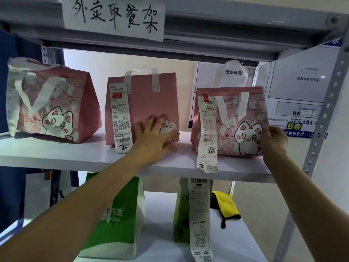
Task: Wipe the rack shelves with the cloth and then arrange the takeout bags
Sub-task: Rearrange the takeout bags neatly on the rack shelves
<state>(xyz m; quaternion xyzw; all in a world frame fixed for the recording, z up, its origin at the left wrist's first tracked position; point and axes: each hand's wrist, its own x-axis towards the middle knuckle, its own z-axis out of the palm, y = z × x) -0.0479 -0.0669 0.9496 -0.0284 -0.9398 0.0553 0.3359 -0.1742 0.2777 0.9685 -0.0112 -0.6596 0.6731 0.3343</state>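
Note:
Three pink cat-print takeout bags stand on the white upper shelf (75,157): a left bag (51,103), a middle bag (145,99) with a receipt marked 2, and a right bag (230,120) with a long receipt marked 3. My left hand (154,137) lies with fingers spread against the lower front of the middle bag. My right hand (273,140) pinches the right bag's lower right edge. On the lower shelf (251,241) stand a green and white pizza bag (120,220) and an olive green bag (182,214) with a hanging receipt. A yellow and black cloth (224,205) lies behind them.
A handwritten paper sign (113,16) hangs on the top shelf beam. The perforated grey upright (324,110) stands close to my right hand. Notice boards (298,87) cover the wall behind the right bag. Dark fabric (11,186) hangs at the left.

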